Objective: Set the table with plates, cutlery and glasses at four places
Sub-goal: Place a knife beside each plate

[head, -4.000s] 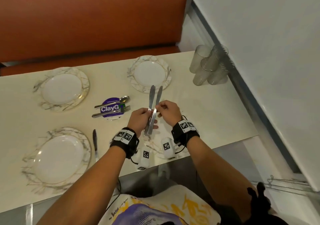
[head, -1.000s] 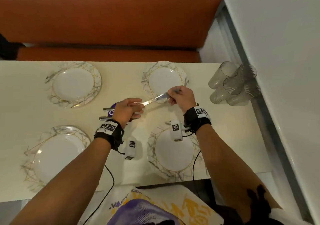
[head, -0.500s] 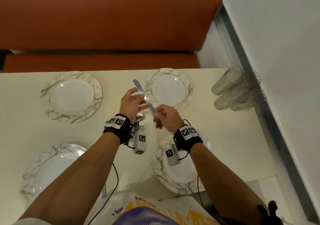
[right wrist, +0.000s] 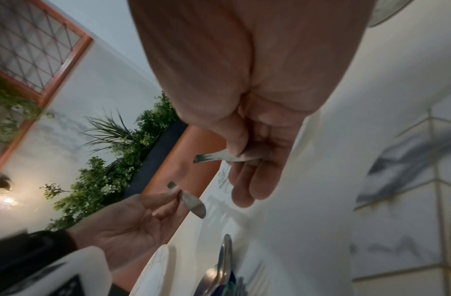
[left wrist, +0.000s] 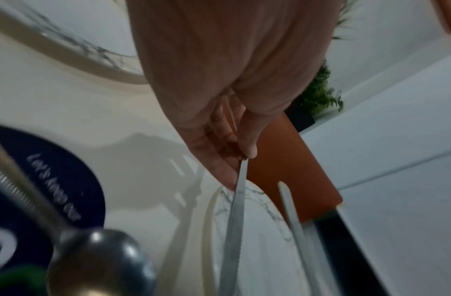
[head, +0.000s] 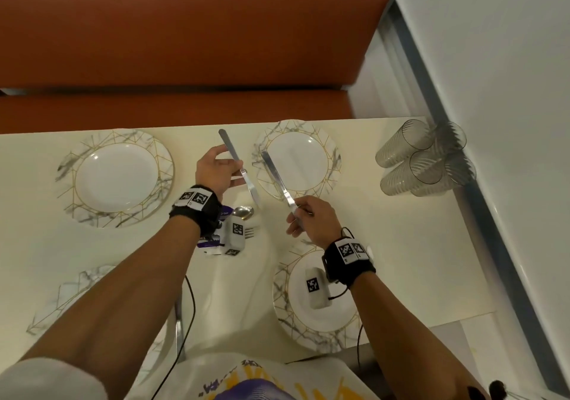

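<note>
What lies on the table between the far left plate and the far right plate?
In the head view, nothing rests on that stretch between the far left plate and far right plate; the left hand holds a knife above it.

Four plates [head: 117, 177] on the table [head: 401, 245], glasses [head: 422, 162] far right.

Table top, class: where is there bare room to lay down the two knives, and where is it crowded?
Bare strips: between the two far plates, where the left hand holds one knife, and between the right far plate and the glasses. Crowded: the spoon and fork pile under the left wrist.
</note>
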Demonstrator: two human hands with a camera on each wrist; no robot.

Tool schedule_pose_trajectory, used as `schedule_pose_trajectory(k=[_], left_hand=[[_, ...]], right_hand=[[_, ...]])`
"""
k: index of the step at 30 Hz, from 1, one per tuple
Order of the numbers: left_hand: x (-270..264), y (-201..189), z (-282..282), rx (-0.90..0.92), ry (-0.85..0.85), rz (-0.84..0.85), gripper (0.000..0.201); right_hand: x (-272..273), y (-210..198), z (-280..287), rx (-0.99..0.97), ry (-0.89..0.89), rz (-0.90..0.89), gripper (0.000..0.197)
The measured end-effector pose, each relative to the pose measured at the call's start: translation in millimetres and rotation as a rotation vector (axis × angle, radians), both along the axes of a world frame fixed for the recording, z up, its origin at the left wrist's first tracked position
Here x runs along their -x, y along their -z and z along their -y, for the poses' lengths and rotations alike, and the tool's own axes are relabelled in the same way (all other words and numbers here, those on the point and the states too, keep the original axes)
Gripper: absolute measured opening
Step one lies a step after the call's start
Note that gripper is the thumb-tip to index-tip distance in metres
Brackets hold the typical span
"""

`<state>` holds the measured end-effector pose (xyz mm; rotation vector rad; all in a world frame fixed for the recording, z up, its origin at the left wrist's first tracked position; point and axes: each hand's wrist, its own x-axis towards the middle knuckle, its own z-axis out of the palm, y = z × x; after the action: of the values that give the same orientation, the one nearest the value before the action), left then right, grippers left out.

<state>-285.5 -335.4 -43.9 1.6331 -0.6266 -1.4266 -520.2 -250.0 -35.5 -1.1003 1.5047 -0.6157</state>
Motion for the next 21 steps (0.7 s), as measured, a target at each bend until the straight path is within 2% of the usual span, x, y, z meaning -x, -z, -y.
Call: schedule_pose_trajectory(k=[3, 7, 12, 14, 18, 21], left_hand=[[-2.8, 13.0, 21.2, -0.065, 0.079, 0.117, 0.048], [-3.4, 34.0, 47.8, -0.138, 0.186, 0.267, 0.048], [-3.1, 51.9, 63.2, -0.177, 0.292, 0.429, 0.044], [-2.7, 57.3, 62.7, -0.161, 0.316, 0.517, 0.041], [-1.0, 61.5, 56.2, -0.118, 0.330, 0.578, 0.030], [-1.8, 61.0, 45.7, 0.020, 0.424, 0.827, 0.031]], right_hand=[[9.5, 6.5, -2.8, -0.009, 0.008, -0.046, 0.021], [19.1, 9.7, -7.9, -0.050, 0.071, -0.049, 0.014], [31.0, 11.6, -11.0, -0.052, 0.123, -0.029, 0.015], [34.5, 13.4, -10.6, -0.050, 0.136, -0.036, 0.017], [38.5, 15.1, -7.7, -0.041, 0.160, -0.063, 0.021], [39.6, 16.2, -5.5, -0.026, 0.161, -0.071, 0.023]])
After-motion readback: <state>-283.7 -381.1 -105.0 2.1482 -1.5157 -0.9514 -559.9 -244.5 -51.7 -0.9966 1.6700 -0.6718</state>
